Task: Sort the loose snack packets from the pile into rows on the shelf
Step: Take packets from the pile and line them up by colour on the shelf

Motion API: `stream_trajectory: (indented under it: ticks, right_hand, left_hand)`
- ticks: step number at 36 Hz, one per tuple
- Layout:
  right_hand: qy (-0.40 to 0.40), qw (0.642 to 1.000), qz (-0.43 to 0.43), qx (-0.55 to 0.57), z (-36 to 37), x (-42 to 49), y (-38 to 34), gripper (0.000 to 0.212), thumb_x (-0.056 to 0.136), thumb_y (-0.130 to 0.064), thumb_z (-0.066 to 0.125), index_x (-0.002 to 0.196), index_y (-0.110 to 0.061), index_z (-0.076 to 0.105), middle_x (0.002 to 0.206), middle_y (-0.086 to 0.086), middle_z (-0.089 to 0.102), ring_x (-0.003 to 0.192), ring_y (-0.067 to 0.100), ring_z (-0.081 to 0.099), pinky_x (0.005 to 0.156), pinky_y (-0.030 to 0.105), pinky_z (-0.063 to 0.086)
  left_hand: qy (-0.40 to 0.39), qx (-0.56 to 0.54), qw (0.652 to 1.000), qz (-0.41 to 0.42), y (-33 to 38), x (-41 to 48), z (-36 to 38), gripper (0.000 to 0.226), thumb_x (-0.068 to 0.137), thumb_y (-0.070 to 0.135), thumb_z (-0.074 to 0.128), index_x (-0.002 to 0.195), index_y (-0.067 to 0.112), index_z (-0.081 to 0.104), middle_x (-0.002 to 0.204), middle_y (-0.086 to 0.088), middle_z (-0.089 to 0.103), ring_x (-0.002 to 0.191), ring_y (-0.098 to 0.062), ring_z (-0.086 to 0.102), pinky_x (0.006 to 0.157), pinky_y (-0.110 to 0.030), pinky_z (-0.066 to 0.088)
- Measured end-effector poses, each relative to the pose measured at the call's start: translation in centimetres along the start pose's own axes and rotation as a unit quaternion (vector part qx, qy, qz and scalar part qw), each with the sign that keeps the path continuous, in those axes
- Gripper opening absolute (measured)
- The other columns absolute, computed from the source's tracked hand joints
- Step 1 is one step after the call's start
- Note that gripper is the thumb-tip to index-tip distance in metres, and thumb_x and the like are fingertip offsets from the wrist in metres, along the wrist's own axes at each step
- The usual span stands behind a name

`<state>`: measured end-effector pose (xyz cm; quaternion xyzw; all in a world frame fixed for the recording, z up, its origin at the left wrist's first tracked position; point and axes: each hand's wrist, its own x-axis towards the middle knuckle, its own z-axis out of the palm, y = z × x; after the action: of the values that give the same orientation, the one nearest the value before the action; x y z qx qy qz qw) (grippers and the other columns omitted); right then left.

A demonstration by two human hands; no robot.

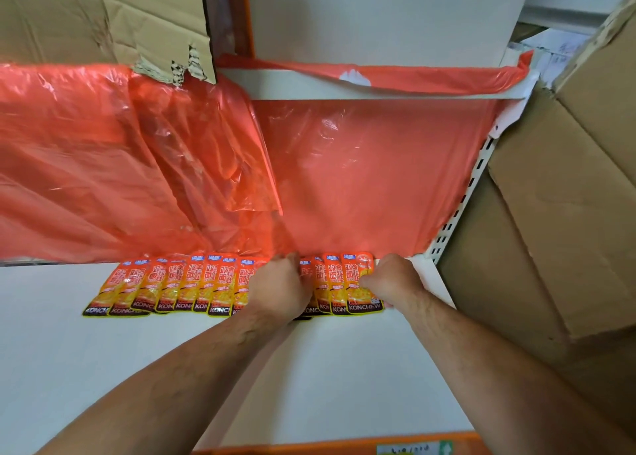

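Back edge, white shelf (172, 351): orange snack packets (206, 282), likely light, slippery.
One's side pinched by right hand (392, 279); left hand (278, 282) hold unclear.

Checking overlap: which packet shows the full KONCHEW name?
The rightmost packet, held by the right hand; every other packet's name is partly covered.
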<state>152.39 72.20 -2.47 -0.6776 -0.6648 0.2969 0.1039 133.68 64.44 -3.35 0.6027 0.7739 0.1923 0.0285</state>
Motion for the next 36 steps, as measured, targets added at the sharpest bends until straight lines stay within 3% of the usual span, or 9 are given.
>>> stream_trajectory:
  ticks: [5, 11, 14, 17, 20, 22, 27, 36]
  right_hand:
    - [0.028, 0.998, 0.005, -0.052, -0.1, -0.3, 0.0, 0.029, 0.071, -0.036, 0.071, 0.074, -0.018, 0.048, 0.079, 0.001, 0.062, 0.075, 0.027, 0.065, 0.055, 0.026, 0.041]
    - [0.051, 0.995, -0.011, -0.089, 0.2, -1.0, -0.2, 0.018, 0.076, -0.033, 0.062, 0.086, -0.019, 0.054, 0.084, 0.000, 0.064, 0.077, 0.027, 0.063, 0.056, 0.026, 0.040]
    - [0.080, 0.984, -0.079, -0.138, 0.4, -1.6, -0.5, 0.019, 0.085, -0.034, 0.057, 0.097, -0.020, 0.059, 0.098, 0.002, 0.067, 0.089, 0.028, 0.064, 0.065, 0.030, 0.048]
    - [0.096, 0.964, -0.184, -0.166, 1.2, -2.5, -1.5, 0.030, 0.090, -0.038, 0.053, 0.112, -0.021, 0.064, 0.113, 0.001, 0.064, 0.109, 0.025, 0.057, 0.083, 0.034, 0.049]
    - [0.080, 0.940, -0.279, -0.179, 2.7, -3.6, -2.9, 0.045, 0.088, -0.042, 0.051, 0.130, -0.029, 0.059, 0.129, -0.005, 0.059, 0.120, 0.023, 0.047, 0.101, 0.036, 0.042]
    - [0.062, 0.930, -0.308, -0.192, 3.8, -4.4, -3.8, 0.051, 0.087, -0.045, 0.052, 0.136, -0.030, 0.054, 0.138, -0.007, 0.053, 0.126, 0.022, 0.043, 0.105, 0.039, 0.037]
    - [0.023, 0.913, -0.355, -0.198, 6.7, -6.2, -5.7, 0.054, 0.085, -0.051, 0.053, 0.134, -0.029, 0.054, 0.140, -0.004, 0.050, 0.129, 0.026, 0.041, 0.108, 0.042, 0.036]
    - [-0.046, 0.884, -0.414, -0.215, 10.9, -11.8, -11.7, 0.058, 0.089, -0.053, 0.051, 0.142, -0.031, 0.044, 0.147, -0.003, 0.042, 0.134, 0.025, 0.034, 0.109, 0.041, 0.034]
  left_hand:
    - [-0.006, 0.010, 1.000, 0.007, -0.1, -0.2, -0.3, 0.020, 0.086, 0.031, 0.050, 0.093, 0.014, 0.059, 0.094, -0.010, 0.064, 0.083, -0.035, 0.062, 0.064, -0.037, 0.046]
    - [-0.008, 0.051, 0.998, 0.036, -0.1, -0.6, -0.7, 0.024, 0.089, 0.034, 0.050, 0.102, 0.016, 0.060, 0.102, -0.008, 0.063, 0.092, -0.031, 0.062, 0.070, -0.035, 0.046]
    - [-0.004, 0.078, 0.996, 0.053, -0.4, -0.9, -1.2, 0.029, 0.089, 0.040, 0.049, 0.107, 0.020, 0.061, 0.107, -0.004, 0.064, 0.098, -0.028, 0.059, 0.076, -0.034, 0.046]
    - [0.000, 0.106, 0.993, 0.052, -0.8, -1.7, -1.9, 0.033, 0.090, 0.043, 0.046, 0.113, 0.024, 0.061, 0.114, 0.001, 0.063, 0.105, -0.026, 0.056, 0.082, -0.035, 0.045]
    - [0.009, 0.110, 0.994, 0.023, -1.6, -3.1, -2.4, 0.036, 0.092, 0.046, 0.041, 0.111, 0.024, 0.062, 0.113, 0.003, 0.064, 0.108, -0.027, 0.055, 0.086, -0.037, 0.043]
    - [0.015, 0.118, 0.993, 0.001, -2.6, -4.2, -2.7, 0.047, 0.090, 0.052, 0.030, 0.113, 0.026, 0.062, 0.113, 0.004, 0.064, 0.110, -0.026, 0.055, 0.087, -0.037, 0.044]
    - [0.004, 0.110, 0.992, -0.062, -6.2, -7.6, -3.9, 0.057, 0.086, 0.054, 0.033, 0.127, 0.025, 0.058, 0.127, 0.001, 0.061, 0.121, -0.026, 0.050, 0.100, -0.039, 0.040]
    - [0.005, 0.158, 0.973, -0.168, -12.6, -14.5, -8.2, 0.058, 0.084, 0.059, 0.032, 0.127, 0.025, 0.052, 0.130, 0.002, 0.057, 0.122, -0.023, 0.049, 0.099, -0.039, 0.041]
